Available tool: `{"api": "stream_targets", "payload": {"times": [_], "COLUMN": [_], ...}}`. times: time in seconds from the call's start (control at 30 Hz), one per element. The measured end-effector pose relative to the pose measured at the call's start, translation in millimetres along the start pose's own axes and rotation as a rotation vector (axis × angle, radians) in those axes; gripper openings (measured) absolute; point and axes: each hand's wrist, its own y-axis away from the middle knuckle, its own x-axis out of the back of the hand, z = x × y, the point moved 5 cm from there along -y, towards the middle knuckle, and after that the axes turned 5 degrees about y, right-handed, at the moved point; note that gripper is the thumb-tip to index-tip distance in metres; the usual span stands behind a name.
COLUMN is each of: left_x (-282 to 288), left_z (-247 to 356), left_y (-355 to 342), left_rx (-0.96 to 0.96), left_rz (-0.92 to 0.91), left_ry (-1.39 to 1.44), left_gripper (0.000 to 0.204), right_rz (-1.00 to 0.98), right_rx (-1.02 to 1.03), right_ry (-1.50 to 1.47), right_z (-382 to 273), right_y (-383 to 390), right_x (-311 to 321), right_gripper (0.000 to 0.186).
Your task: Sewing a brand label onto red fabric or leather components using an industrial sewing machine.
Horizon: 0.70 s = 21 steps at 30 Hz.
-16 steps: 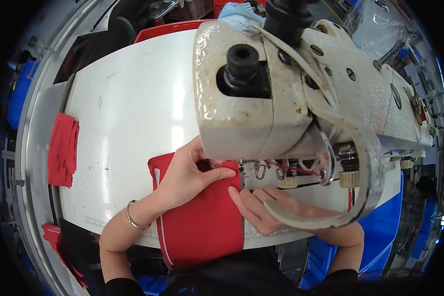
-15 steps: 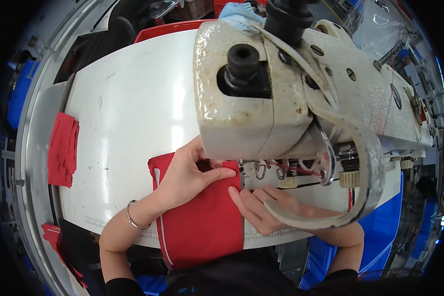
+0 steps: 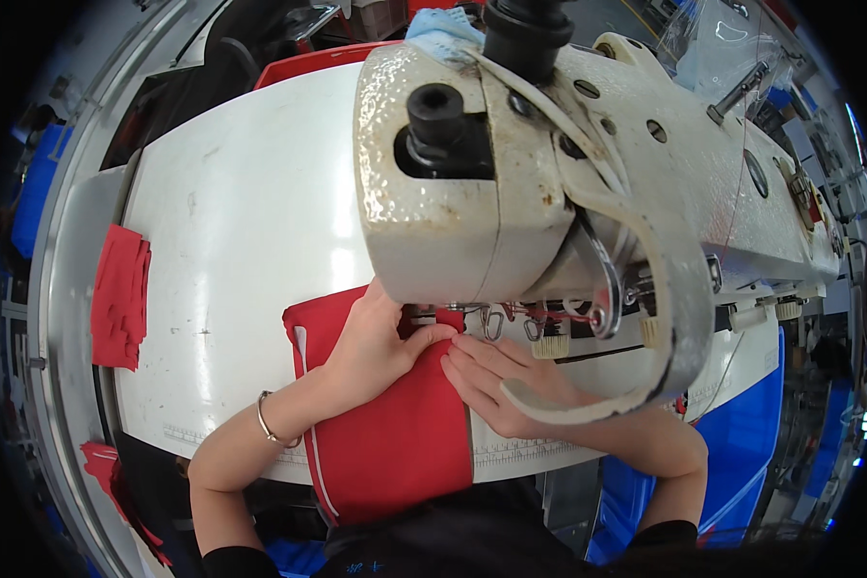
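Note:
A red fabric piece with white strips along its left side lies across the table's front edge, its far end by the head of a white sewing machine. My left hand is closed on the fabric's far right corner, thumb on top, its other fingers partly hidden under the machine head. Against the thumb tip, my right hand pinches the fabric's right edge with fingers drawn together. A small red bit shows at the presser area, just beyond the fingertips; the needle itself is hidden.
A curved metal guard arches over my right hand. Red fabric pieces are stacked at the table's left edge, with more red cloth below. A blue bin stands at the right. Light blue cloth sits atop the machine.
My right hand has moved up and left to meet my left thumb at the fabric edge. The machine appears shifted slightly left in the view.

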Motion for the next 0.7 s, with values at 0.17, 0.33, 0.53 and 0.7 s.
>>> {"api": "stream_targets", "payload": {"times": [0.17, 0.33, 0.53, 0.7], "left_x": [-7, -2, 6, 7], "left_z": [33, 23, 26, 24], "left_y": [25, 24, 9, 6], "left_rx": [-0.777, -0.785, -0.732, -0.713], "left_rz": [-0.038, -0.047, -0.084, -0.092], "left_ry": [-0.714, -0.647, -0.631, -0.584], "left_gripper": [0.030, 0.028, 0.014, 0.016], "right_rz": [-0.053, -0.017, -0.050, -0.125], "right_rx": [-0.073, -0.070, -0.073, -0.112], "right_ry": [0.005, 0.070, 0.106, 0.134], "right_z": [-2, 1, 10, 8], "right_y": [4, 0, -2, 3], "right_x": [-2, -1, -5, -8], "right_gripper": [0.036, 0.030, 0.018, 0.020]}}
